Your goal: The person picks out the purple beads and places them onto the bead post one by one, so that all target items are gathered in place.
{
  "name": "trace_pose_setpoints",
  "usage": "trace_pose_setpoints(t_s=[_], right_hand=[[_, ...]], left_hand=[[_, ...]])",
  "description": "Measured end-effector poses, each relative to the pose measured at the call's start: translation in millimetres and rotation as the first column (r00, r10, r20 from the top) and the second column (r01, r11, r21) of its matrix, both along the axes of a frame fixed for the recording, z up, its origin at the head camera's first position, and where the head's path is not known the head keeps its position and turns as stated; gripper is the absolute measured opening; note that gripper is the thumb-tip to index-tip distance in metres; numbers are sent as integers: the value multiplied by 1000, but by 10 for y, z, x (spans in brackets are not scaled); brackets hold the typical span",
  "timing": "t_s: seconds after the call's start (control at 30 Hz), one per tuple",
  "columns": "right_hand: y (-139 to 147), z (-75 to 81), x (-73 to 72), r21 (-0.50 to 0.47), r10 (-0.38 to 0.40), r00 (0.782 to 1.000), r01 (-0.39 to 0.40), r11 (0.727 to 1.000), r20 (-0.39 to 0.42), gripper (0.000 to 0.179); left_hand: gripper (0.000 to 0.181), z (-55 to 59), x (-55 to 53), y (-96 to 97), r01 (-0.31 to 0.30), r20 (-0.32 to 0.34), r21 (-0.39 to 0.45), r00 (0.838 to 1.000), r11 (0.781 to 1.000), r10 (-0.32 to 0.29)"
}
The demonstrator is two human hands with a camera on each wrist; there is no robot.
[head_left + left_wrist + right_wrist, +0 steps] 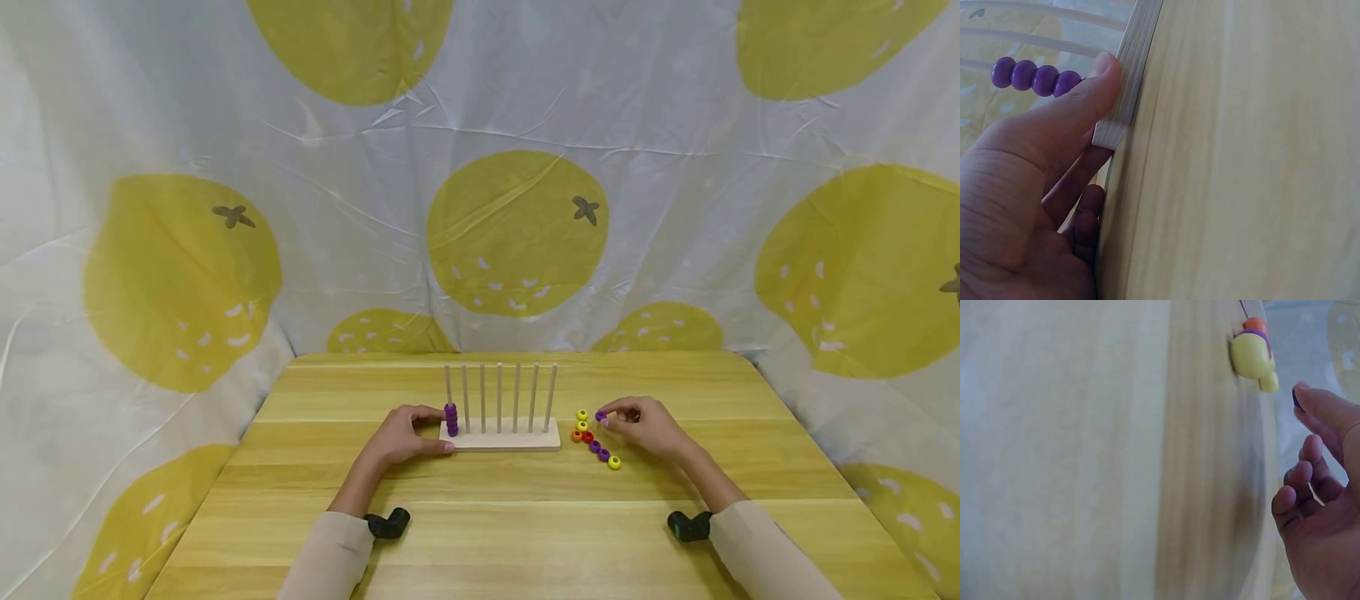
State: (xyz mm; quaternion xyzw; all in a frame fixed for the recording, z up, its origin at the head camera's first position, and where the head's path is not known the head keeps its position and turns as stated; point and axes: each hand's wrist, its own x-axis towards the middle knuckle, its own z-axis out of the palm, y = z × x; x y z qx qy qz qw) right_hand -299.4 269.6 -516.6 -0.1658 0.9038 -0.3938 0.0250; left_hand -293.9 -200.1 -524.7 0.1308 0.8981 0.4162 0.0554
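A pale wooden peg board [502, 442] stands on the table with a row of several upright pegs. Purple beads [451, 420] are stacked on its leftmost peg, and the other pegs carry none. My left hand [401, 435] grips the board's left end, thumb on the front edge, as the left wrist view also shows. To the board's right, my right hand [647, 427] pinches a purple bead [601, 416] between thumb and fingertips. Close by lie loose beads: a yellow bead [615, 462], an orange bead [577, 437], a red bead [588, 437], a purple bead [603, 455] and others.
The wooden table [510, 533] reaches back to a hanging white cloth [660, 233] printed with yellow fruit. A black wrist device [388, 523] sits at the left cuff, and another black device [688, 526] at the right cuff.
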Motion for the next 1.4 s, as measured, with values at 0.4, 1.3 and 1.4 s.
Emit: trace_pose_setpoints(t_s=[0.4,1.3,1.4], right_hand=[[-27,333,-39,-74,9,1000,-11,997,-29,24],[-673,1223,-61,-113,96,983,-115,987,-156,28],[-777,1289,-60,-120,112,980,-133,984,-164,27]], left_hand=[[62,8,11,5,3,-2,11,1000,1000,-3],[62,4,1,6,-3,4,10,1000,1000,3],[62,-1,2,4,0,3,8,1000,1000,0]])
